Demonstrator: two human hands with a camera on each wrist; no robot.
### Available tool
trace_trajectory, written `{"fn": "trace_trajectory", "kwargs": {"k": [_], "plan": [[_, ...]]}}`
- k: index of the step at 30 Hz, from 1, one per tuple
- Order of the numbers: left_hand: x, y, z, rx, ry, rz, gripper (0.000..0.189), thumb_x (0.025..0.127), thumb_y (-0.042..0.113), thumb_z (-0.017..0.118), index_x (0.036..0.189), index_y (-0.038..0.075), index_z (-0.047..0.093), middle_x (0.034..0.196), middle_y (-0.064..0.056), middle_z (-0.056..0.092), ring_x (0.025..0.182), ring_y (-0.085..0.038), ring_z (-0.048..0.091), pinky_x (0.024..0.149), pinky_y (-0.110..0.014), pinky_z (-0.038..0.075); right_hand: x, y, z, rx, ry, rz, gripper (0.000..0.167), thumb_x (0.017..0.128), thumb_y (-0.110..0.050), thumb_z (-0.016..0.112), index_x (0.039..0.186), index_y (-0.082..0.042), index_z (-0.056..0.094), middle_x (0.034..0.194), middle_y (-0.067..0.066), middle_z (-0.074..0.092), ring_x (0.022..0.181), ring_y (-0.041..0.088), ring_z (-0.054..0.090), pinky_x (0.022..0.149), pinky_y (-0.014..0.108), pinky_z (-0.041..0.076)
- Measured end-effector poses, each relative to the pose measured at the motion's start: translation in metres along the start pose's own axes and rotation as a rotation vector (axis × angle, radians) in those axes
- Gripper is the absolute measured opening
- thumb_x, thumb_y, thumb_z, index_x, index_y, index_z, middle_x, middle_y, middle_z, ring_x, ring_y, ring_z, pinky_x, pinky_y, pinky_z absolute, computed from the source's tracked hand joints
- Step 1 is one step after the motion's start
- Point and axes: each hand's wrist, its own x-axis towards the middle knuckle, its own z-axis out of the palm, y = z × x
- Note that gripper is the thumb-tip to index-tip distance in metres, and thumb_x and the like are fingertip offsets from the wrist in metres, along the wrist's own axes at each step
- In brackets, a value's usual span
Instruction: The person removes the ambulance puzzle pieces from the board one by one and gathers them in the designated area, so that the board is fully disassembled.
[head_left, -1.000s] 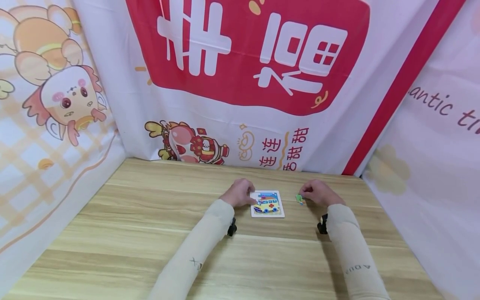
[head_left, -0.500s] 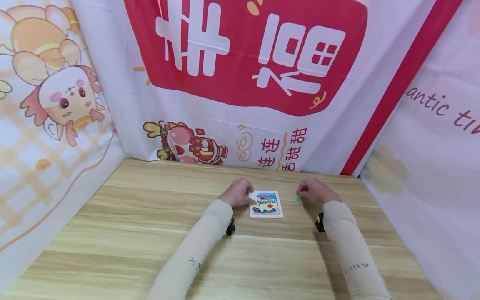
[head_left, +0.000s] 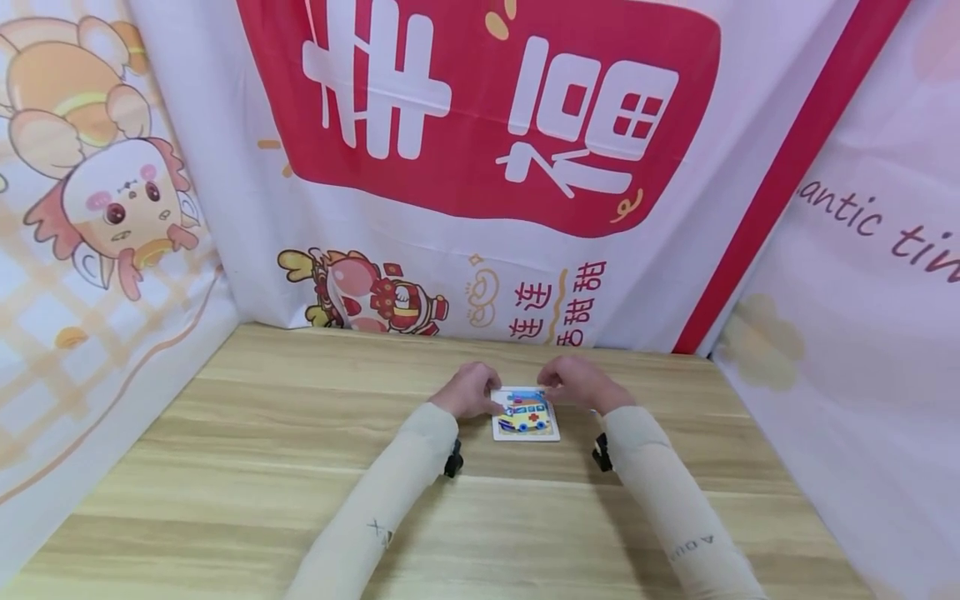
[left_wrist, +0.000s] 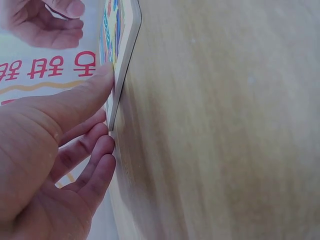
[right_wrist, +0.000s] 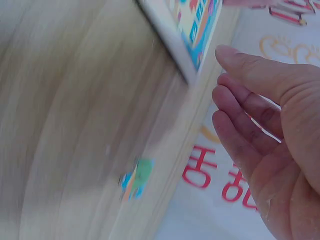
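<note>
A small square jigsaw puzzle [head_left: 527, 422] in a white frame, with a yellow ambulance picture, lies on the wooden table. My left hand [head_left: 468, 390] grips its left side, the thumb on the face and the curled fingers against the edge, as the left wrist view shows. By the far right corner is my right hand [head_left: 577, 383]. In the right wrist view that hand [right_wrist: 270, 115] has loosely bent fingers, a gap between thumb and fingers, and nothing held. A loose green and blue puzzle piece [right_wrist: 137, 179] lies on the table right of the puzzle, mostly hidden by the right hand in the head view.
The wooden table [head_left: 300, 467] ends at a white and red printed cloth [head_left: 480, 192] hanging just behind the hands. Printed cloths also hang along the left side [head_left: 112, 208] and the right side [head_left: 847, 350].
My right hand has let go of the loose puzzle piece and moved left to the puzzle's far right corner. The left hand stays at the puzzle. The head view has shifted slightly.
</note>
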Motion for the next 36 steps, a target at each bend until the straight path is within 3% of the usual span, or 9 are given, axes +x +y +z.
{"fn": "trace_trajectory", "kwargs": {"k": [7,15,23,31,36], "plan": [[0.001,-0.002,-0.001,0.022,-0.005,0.037,0.042,0.087,0.02,0.088,0.121,0.0,0.074,0.119,-0.013,0.073,0.111,-0.027,0.065,0.107,-0.044,0.054,0.011,-0.017,0.014,0.026,-0.02,-0.032,0.023,0.092,-0.012,0.082,0.115,-0.01,0.078,0.105,0.003,0.077,0.095,0.015,0.067,0.093,0.039,0.059],[0.0,0.0,-0.002,0.025,-0.033,0.052,0.04,0.085,0.018,0.089,0.116,-0.001,0.075,0.115,-0.014,0.074,0.102,-0.023,0.063,0.102,-0.042,0.055,0.015,-0.014,0.026,0.023,-0.022,-0.03,0.013,0.093,-0.015,0.081,0.106,-0.013,0.079,0.092,-0.005,0.072,0.086,0.013,0.061,0.086,0.035,0.057],[0.004,0.008,-0.004,0.054,-0.051,0.076,0.035,0.086,0.015,0.088,0.114,0.0,0.075,0.113,-0.013,0.074,0.103,-0.024,0.064,0.1,-0.042,0.055,0.019,-0.019,0.022,0.019,-0.024,-0.044,0.014,0.091,-0.009,0.081,0.105,-0.011,0.08,0.093,-0.002,0.074,0.087,0.013,0.065,0.087,0.035,0.059],[0.018,0.014,0.007,-0.017,-0.063,0.091,0.029,0.089,0.014,0.085,0.113,0.001,0.076,0.109,-0.012,0.077,0.097,-0.021,0.066,0.095,-0.04,0.057,0.024,-0.018,0.017,0.051,-0.046,-0.031,0.018,0.089,0.001,0.08,0.103,-0.011,0.081,0.101,0.004,0.079,0.096,0.017,0.072,0.093,0.036,0.061],[0.022,0.016,0.012,-0.015,-0.059,0.086,0.033,0.088,0.015,0.087,0.117,0.003,0.076,0.113,-0.01,0.077,0.104,-0.022,0.066,0.101,-0.041,0.055,0.026,-0.013,0.016,0.062,-0.051,-0.022,0.025,0.086,0.006,0.081,0.106,-0.008,0.08,0.102,0.006,0.079,0.094,0.016,0.072,0.091,0.033,0.062]]}}
